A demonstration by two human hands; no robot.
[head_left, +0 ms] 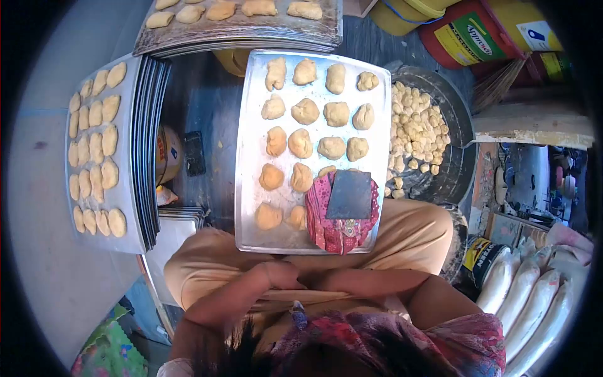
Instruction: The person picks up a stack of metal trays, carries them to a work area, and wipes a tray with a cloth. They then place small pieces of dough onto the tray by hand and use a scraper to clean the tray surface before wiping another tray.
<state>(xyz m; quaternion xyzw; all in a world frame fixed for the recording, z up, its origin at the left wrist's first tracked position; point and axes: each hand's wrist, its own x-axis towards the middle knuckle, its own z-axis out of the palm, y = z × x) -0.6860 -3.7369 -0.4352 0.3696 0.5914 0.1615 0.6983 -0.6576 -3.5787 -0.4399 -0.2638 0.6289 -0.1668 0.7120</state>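
Note:
My left hand (284, 275) is closed at my waist, against the tan trousers (207, 257); what it holds, if anything, is hidden. Beside it, my right hand (314, 278) also rests at the waist, its fingers mostly hidden. Across my lap lies a metal tray (246, 157) with rows of dough pieces, such as one piece (304, 110) near the middle. A bunched red patterned cloth (320, 229) sits on the tray's lower right corner and covers some dough. On the cloth lies a dark flat rectangular piece (349, 196). Neither hand touches the tray.
Stacked trays with dough stand at the left (129, 207) and at the top (235, 34). A round dark pan (461, 119) with many small dough lumps is right of the tray. Buckets (461, 31) and a broom (499, 85) are upper right; long plastic-wrapped bundles (521, 314) lie lower right.

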